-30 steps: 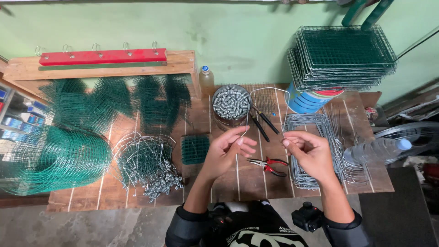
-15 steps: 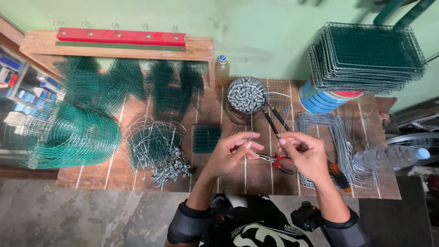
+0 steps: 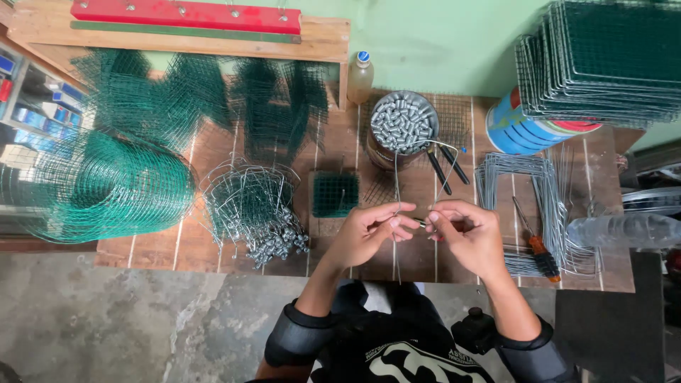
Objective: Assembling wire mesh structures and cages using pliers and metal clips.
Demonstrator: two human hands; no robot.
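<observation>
While both hands are meeting over the near edge of the desk [image 3: 213,248], the step in hand appears to be threading a small metal sleeve [image 3: 421,224] onto a thin wire [image 3: 396,186].

Item 1, left hand [image 3: 369,234]: fingers are curling in, closed narrowly, pinching the wire just left of the sleeve. The wire is running from the pinch up toward the tin and down past the desk edge toward the person's lap.

Item 2, right hand [image 3: 464,232]: fingers are closing tightly, thumb and forefinger gripping the sleeve; something red is showing faintly under the palm, and I cannot tell what it is.

Handling note, as a judgement: the work is going best with the wire kept taut and straight between the two pinches, the sleeve fed squarely along it, and the fingertips staying close to the joint so the wire is not buckling.

Item 3, beside the right hand: orange-handled screwdriver [image 3: 539,250] is lying on bent wire frames [image 3: 521,186].

Item 4, left of the hands: small green mesh square [image 3: 335,194]; heap of wire loops with metal sleeves [image 3: 257,213]; roll of green mesh [image 3: 106,188].

Item 5, farther off: tin of metal sleeves [image 3: 401,128], with black-handled pliers [image 3: 447,164] touching it; small bottle [image 3: 361,76]; striped tub [image 3: 525,128] under stacked mesh panels [image 3: 610,60]; red bar [image 3: 186,15] on a wooden rail.
</observation>
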